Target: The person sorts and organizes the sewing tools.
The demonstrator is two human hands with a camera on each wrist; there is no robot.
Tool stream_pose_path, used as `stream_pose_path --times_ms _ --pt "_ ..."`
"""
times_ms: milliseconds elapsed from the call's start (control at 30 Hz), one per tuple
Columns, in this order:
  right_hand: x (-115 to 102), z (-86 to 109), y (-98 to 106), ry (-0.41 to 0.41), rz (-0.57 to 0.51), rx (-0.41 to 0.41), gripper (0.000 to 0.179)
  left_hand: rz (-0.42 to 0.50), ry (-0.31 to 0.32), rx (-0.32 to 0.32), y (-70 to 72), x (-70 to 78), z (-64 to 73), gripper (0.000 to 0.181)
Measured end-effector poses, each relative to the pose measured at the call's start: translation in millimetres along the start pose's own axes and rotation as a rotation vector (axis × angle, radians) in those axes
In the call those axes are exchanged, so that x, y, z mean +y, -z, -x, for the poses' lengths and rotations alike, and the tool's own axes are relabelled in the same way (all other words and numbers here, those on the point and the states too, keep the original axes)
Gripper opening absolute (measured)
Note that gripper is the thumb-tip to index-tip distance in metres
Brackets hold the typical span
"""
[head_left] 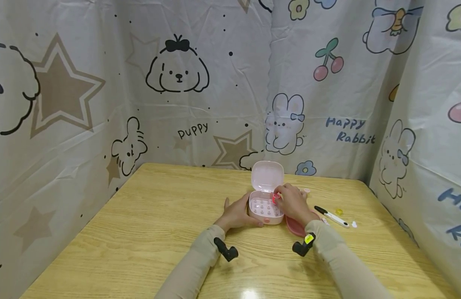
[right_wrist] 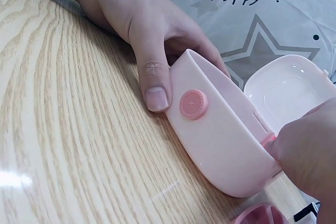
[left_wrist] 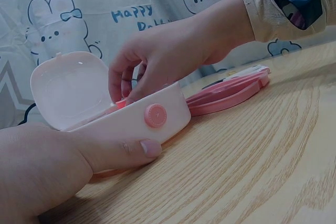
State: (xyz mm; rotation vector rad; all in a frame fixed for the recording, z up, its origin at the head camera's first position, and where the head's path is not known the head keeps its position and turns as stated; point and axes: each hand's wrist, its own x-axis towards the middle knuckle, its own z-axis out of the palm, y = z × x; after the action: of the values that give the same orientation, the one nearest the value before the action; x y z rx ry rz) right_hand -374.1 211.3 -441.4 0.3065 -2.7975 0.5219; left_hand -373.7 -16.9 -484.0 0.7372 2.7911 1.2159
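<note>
A small pale pink box (head_left: 266,220) stands on the table with its hinged lid (head_left: 268,176) raised at the back. Its floor carries rows of small bumps, and a round pink button (left_wrist: 155,115) sits on the front. My left hand (head_left: 236,214) holds the box by its left side, thumb along the front wall. Over the box's right part, my right hand (head_left: 293,202) reaches in with fingers bent down. Its fingertips pinch a small bright red piece (head_left: 275,198), largely covered by the fingers, inside the rim.
Right of the box lies a darker pink tray (left_wrist: 231,95) with divided sections, partly under my right forearm. Farther right are a black-and-white pen-like stick (head_left: 332,216), a small yellow round piece (head_left: 339,211) and a white scrap (head_left: 354,224). A printed curtain (head_left: 215,104) hangs behind the table.
</note>
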Motion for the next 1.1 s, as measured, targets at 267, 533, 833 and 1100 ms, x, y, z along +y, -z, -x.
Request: stream_pose_path --times_ms 267,533,833,1100 --pt "0.4 0.1 -1.7 -0.009 0.0 -0.013 0.022 -0.02 0.003 -0.008 1.3 -0.3 -0.6 0.115" --pt "-1.6 -1.2 -1.9 -0.026 0.01 -0.024 0.021 0.001 -0.003 -0.004 0.0 -0.8 -0.4 0.116" --pt "-0.7 -2.4 -3.7 -0.02 0.021 -0.024 0.022 0.003 0.0 -0.004 -0.2 -0.9 0.0 0.117" --pt "-0.4 -2.7 -4.2 -0.029 0.033 -0.052 0.023 -0.004 0.0 -0.005 1.2 0.2 0.9 0.116"
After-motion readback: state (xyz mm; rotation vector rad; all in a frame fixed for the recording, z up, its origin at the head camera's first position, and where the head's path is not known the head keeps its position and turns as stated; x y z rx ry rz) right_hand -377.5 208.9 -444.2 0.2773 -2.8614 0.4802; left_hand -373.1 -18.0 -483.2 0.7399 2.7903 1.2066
